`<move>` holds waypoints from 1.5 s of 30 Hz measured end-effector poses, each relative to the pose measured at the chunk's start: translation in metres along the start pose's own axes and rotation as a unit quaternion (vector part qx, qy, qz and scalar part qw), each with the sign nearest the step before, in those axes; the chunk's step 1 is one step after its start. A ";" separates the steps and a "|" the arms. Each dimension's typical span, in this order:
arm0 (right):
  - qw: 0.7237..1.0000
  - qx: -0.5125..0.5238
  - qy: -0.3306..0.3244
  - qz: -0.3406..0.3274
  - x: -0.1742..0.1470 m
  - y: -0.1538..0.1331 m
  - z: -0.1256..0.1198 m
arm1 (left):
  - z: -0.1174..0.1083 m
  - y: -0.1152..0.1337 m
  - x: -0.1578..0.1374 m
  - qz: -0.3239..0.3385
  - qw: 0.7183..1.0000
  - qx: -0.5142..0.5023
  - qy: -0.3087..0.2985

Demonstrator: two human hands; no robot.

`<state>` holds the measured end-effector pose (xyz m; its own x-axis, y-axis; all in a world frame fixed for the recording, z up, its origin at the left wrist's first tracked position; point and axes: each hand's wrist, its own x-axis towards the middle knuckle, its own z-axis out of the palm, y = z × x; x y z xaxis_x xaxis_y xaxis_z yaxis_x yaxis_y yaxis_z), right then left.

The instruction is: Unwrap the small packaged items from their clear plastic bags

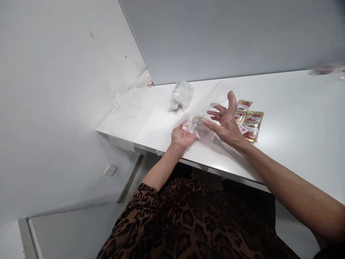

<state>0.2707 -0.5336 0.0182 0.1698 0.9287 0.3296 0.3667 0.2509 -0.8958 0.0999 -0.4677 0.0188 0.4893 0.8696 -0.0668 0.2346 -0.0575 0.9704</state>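
My left hand (183, 137) is turned palm up at the table's front edge, holding a clear plastic bag (198, 127). Its fingers are partly hidden by the crinkled film. Over the bag's right side, my right hand (228, 124) has its fingers spread apart, with one digit's tip against the film. A thin, see-through flap (215, 94) rises behind the hands. Just right of my right hand lie gold and red Nescafé sachets (253, 126), partly covered by that hand. A white card with red print (242, 128) is beside them.
A filled clear plastic packet (183, 94) sits behind my left hand. Loose clear wrapping (126, 95) lies in the table's left corner, against the wall. Another clear and reddish package (326, 69) is at the far right. A grey panel (229, 36) borders the white table's (291, 136) back.
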 end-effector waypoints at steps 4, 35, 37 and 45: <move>1.000 -0.001 0.020 -0.005 0.002 0.003 -0.004 | -0.002 -0.006 -0.001 -0.063 0.983 -0.170 0.025; 0.943 -0.160 0.045 -0.287 0.000 0.017 -0.001 | 0.005 0.019 -0.029 -0.119 0.773 -0.604 0.151; 0.960 -0.185 0.003 -0.208 0.002 0.024 -0.001 | 0.007 0.021 -0.028 -0.110 0.776 -0.601 0.156; 0.934 -0.319 -0.159 -0.041 0.018 0.028 0.012 | 0.011 0.014 -0.025 -0.139 0.795 -0.563 0.177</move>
<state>0.2731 -0.5063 -0.0046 -0.1256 0.9728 0.1945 0.8538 0.2058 -0.4782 0.0999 -0.4955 0.0315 0.2362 0.8673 -0.4381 -0.7058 0.4630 0.5362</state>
